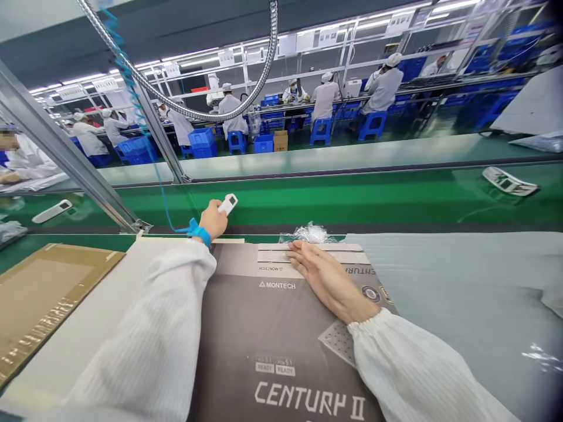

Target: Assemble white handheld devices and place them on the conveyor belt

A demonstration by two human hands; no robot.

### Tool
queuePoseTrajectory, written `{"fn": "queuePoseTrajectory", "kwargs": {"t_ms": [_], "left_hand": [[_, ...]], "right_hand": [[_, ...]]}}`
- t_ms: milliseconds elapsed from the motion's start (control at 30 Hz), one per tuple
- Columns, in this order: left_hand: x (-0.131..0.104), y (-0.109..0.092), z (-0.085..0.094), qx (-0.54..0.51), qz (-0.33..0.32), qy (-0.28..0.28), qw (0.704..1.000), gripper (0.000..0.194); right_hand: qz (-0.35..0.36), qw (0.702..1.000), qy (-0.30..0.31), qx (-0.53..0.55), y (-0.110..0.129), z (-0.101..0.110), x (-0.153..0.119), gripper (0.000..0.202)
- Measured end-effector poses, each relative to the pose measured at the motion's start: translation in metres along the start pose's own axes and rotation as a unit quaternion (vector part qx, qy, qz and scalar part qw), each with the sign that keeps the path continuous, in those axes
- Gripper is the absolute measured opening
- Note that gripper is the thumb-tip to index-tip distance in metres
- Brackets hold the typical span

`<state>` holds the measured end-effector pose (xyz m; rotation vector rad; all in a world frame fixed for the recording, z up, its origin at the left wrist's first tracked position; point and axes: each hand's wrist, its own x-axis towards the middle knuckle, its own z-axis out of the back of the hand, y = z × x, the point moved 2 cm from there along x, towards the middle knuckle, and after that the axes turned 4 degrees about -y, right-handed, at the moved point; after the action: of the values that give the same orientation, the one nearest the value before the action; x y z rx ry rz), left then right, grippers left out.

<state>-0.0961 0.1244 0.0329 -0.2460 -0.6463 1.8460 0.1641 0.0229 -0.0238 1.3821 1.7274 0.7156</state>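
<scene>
My left hand (213,220) reaches over the far left corner of the box. Its fingers wrap round a white handheld device (229,203) with a small dark window, held above the green belt. A blue wrist strap (199,232) with a coiled cord is on that wrist. On the dark grey carton box (264,328), printed MONTECH and CENTURY II, my right hand (323,281) lies flat near the far edge, fingers stretched out. Crumpled clear plastic (313,233) sits just beyond the box's far edge.
Behind the box runs a green conveyor belt (352,196), bearing a white device (51,211) at left and a white curved piece (510,181) at right. Brown cardboard (57,293) lies left; grey foam sheet (457,293) right. A metal post (65,146) slants leftward; a metal hose (185,108) hangs overhead.
</scene>
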Motion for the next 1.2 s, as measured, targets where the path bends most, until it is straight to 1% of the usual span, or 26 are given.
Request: {"fn": "queuePoseTrajectory", "kwargs": {"t_ms": [67, 100, 167, 233, 300, 367, 500, 567, 633, 667, 733, 800, 900, 1200], "left_hand": [[0.021, 0.003, -0.002, 0.02, 0.019, -0.02, 0.999, 0.043], [0.027, 0.005, -0.003, 0.028, 0.025, -0.026, 0.999, 0.042], [0.028, 0.009, -0.004, 0.041, 0.03, -0.037, 0.998, 0.039], [0.019, 0.012, -0.003, 0.047, 0.023, -0.052, 0.997, 0.04], [0.002, 0.012, -0.002, 0.041, 0.01, -0.059, 0.997, 0.04], [-0.02, 0.01, -0.005, 0.021, -0.006, -0.049, 0.999, 0.038], [-0.072, 0.003, -0.022, -0.046, -0.029, -0.005, 0.999, 0.038], [-0.096, -0.002, -0.032, -0.066, -0.047, -0.013, 0.997, 0.044], [-0.115, -0.008, -0.04, -0.045, -0.1, -0.038, 0.993, 0.051], [-0.122, -0.011, -0.044, -0.018, -0.137, -0.046, 0.989, 0.05], [-0.132, -0.016, -0.05, 0.042, -0.203, -0.042, 0.977, 0.041], [-0.135, -0.018, -0.053, 0.087, -0.234, -0.028, 0.968, 0.034], [-0.135, -0.018, -0.053, 0.107, -0.236, -0.021, 0.966, 0.032], [-0.135, -0.017, -0.052, 0.115, -0.243, -0.019, 0.963, 0.031]], "right_hand": [[-0.004, 1.0, 0.002, 0.007, 0.001, 0.0, -0.001, 0.018], [-0.007, 1.0, 0.001, 0.009, 0.001, -0.001, -0.001, 0.018], [-0.013, 1.0, -0.004, 0.014, 0.002, -0.001, -0.001, 0.018], [-0.015, 1.0, -0.012, 0.019, 0.001, -0.001, 0.0, 0.018], [-0.012, 1.0, -0.009, 0.024, -0.001, 0.0, 0.001, 0.018], [-0.007, 1.0, 0.0, 0.023, -0.002, 0.001, 0.002, 0.019], [-0.006, 1.0, 0.013, 0.011, -0.003, 0.002, 0.002, 0.019], [-0.006, 1.0, 0.012, 0.009, -0.002, 0.002, 0.001, 0.02], [-0.004, 1.0, 0.005, 0.005, 0.0, 0.001, 0.0, 0.021], [-0.003, 1.0, 0.002, 0.002, 0.0, 0.0, 0.0, 0.023], [-0.005, 1.0, -0.003, -0.004, 0.0, 0.0, 0.0, 0.027], [-0.007, 1.0, -0.001, -0.005, -0.001, 0.001, 0.0, 0.033], [-0.004, 1.0, 0.008, -0.007, -0.002, 0.003, 0.001, 0.036], [-0.018, 0.999, -0.013, -0.023, 0.003, -0.002, -0.004, 0.029]]}}
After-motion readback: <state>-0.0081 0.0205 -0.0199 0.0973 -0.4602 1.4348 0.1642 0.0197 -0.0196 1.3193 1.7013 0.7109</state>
